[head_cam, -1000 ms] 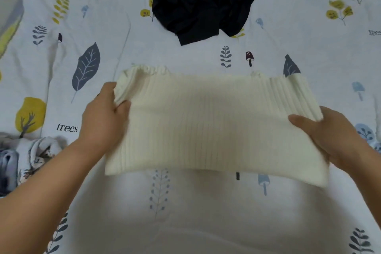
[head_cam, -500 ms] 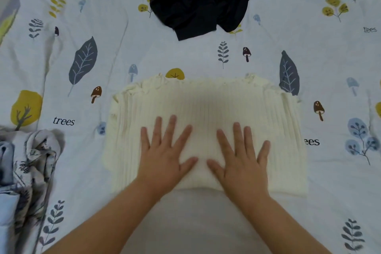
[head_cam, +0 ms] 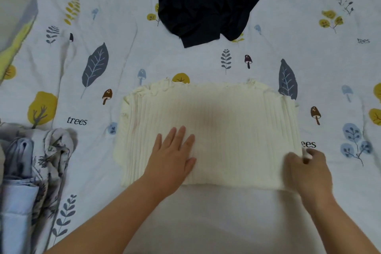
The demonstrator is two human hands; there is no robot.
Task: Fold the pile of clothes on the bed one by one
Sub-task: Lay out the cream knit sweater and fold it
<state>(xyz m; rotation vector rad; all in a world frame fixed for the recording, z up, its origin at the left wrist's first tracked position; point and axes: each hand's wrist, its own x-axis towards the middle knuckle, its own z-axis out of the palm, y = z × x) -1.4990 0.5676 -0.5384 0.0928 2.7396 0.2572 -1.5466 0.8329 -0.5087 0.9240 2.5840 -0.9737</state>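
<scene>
Leaf-print bedsheet (head_cam: 115, 27), folded cream ribbed top (head_cam: 226, 121), left hand (head_cam: 172, 161) flat on it, right hand (head_cam: 307, 168) blurred, grip unclear

Sweater (head_cam: 216, 121) mid-bed (head_cam: 123, 27); shorts (head_cam: 206, 2) behind, bundle (head_cam: 31, 171) (perhaps folded) left.

Cream ribbed garment (head_cam: 226, 121): is lying folded into a wide rectangle on the bed sheet (head_cam: 206, 222), ribs running from the near edge to the far edge, the far edge frilled and slightly rumpled, the left side showing stacked layers.

Black garment (head_cam: 206, 4): is lying unfolded and crumpled at the far side of the sheet, well apart from the cream piece.

Patterned grey-and-white clothes (head_cam: 31, 171): are sitting bunched at the left edge, a pale blue folded piece among them, near the cream garment but not touching it.

Bed sheet: is lying spread beneath everything, white, printed with leaves, trees and mushrooms.
</scene>
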